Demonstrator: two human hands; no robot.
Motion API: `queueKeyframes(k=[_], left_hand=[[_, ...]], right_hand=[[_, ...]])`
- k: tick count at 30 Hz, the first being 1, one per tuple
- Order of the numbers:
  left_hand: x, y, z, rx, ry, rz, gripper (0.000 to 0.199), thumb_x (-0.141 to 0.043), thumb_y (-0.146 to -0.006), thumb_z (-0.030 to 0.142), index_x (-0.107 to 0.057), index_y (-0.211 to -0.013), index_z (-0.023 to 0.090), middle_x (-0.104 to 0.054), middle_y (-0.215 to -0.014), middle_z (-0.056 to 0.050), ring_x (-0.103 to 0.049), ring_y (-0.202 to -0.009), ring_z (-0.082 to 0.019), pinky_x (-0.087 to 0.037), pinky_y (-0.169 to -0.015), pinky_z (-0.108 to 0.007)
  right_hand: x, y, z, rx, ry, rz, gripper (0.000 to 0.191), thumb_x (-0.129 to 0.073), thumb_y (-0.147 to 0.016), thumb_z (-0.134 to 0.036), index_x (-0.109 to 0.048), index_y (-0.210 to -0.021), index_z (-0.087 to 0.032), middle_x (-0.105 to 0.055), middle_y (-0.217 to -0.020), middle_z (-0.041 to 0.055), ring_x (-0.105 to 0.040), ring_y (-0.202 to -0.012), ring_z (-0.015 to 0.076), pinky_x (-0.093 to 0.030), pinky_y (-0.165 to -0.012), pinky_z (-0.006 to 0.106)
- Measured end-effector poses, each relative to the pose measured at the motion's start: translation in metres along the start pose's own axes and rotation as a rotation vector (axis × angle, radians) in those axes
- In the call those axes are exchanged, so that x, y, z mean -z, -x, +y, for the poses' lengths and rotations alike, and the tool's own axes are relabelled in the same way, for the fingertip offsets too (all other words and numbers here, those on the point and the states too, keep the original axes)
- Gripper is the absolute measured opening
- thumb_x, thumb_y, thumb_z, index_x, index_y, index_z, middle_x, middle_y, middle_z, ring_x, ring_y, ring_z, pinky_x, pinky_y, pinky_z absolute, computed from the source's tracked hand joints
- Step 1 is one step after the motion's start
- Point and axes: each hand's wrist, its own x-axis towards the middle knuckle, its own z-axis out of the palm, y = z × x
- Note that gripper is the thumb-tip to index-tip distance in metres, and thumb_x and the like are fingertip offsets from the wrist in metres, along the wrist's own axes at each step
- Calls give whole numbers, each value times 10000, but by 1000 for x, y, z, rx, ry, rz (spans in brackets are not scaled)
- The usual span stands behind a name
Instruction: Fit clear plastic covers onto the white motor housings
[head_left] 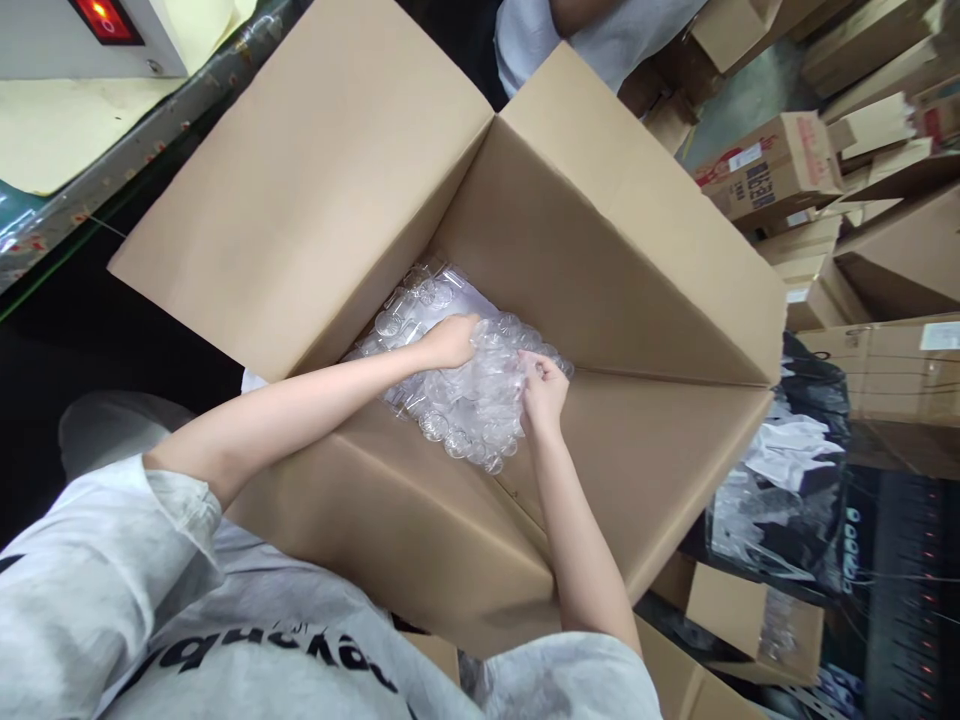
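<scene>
Clear plastic [457, 400]: inside the box [570, 260]; likely light, soft, slippery, best pinched by loose edges.
Left hand [451, 341]: curled closed on it.
Right hand [546, 392]: pinching its other side.

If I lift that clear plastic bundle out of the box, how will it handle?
The clear plastic bundle is probably light for its size, looking thin and see-through. Its glossy surface could be slippery, and its many small rounded parts may shift or sag.

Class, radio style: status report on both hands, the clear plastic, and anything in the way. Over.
Left hand curled at clear plastic pieces, grip unclear. Right hand pinching some. Carton open, no flap over them. Over.
</scene>
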Motion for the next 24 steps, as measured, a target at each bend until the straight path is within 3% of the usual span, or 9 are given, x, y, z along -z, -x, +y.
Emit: queueKeyframes(k=[2,5,8,10,14,17,21,24], left_hand=[[2,0,4,-8,82,-17,295,-581,-853,42,-697,-1109,130,-716,-1265,-130,-625,-1276,-280,-443,-1131,-363],[5,-1,4,35,226,-94,127,-610,-917,164,-725,-972,155,-765,-1015,-71,-705,-1061,-229,-522,-1001,-321],[8,-2,-2,123,360,-195,264,-601,-971,328,-724,-820,150,-736,-770,-72,-717,-786,-208,-577,-798,-321],[8,-1,-4,161,431,-236,373,-555,-1001,393,-725,-782,143,-731,-727,-91,-702,-693,-201,-584,-728,-334],[2,0,0,157,489,-218,361,-518,-1022,364,-734,-848,133,-756,-796,-104,-718,-738,-194,-590,-765,-340],[-2,-1,0,156,415,-99,325,-518,-1009,307,-677,-781,139,-727,-775,-91,-717,-828,-226,-576,-834,-371],[1,-5,-3,79,250,81,283,-602,-939,244,-546,-667,187,-685,-788,-68,-672,-1049,-282,-505,-992,-390],[4,-6,-3,-15,170,100,256,-697,-825,148,-526,-641,193,-695,-812,-59,-664,-1065,-287,-484,-1017,-376]], right_hand=[[1,1,-6,38,21,-27,276,-804,-664,-429,-703,-777,-198,-713,-808,37,-631,-799,222,-533,-732,336],[-2,5,-13,78,5,-107,332,-811,-688,-497,-686,-805,-212,-664,-761,11,-593,-690,187,-519,-687,323],[-3,8,-16,87,-35,-169,400,-804,-707,-576,-640,-841,-237,-607,-729,-14,-565,-640,165,-502,-650,308],[1,7,-14,59,-55,-198,424,-776,-725,-618,-613,-875,-256,-552,-677,-31,-513,-573,154,-451,-555,289],[11,-5,-1,-32,-54,-237,396,-629,-810,-657,-578,-910,-276,-549,-707,-11,-513,-575,170,-360,-444,272],[12,-12,23,-138,35,-265,383,-477,-940,-609,-590,-905,-245,-581,-756,12,-557,-615,171,-378,-441,264],[6,-3,70,-297,284,-319,349,-585,-1010,-495,-643,-969,-154,-633,-816,7,-597,-646,130,-516,-576,266],[3,11,103,-358,478,-333,281,-656,-1004,-409,-659,-1088,-141,-683,-980,38,-664,-788,153,-588,-717,320]])
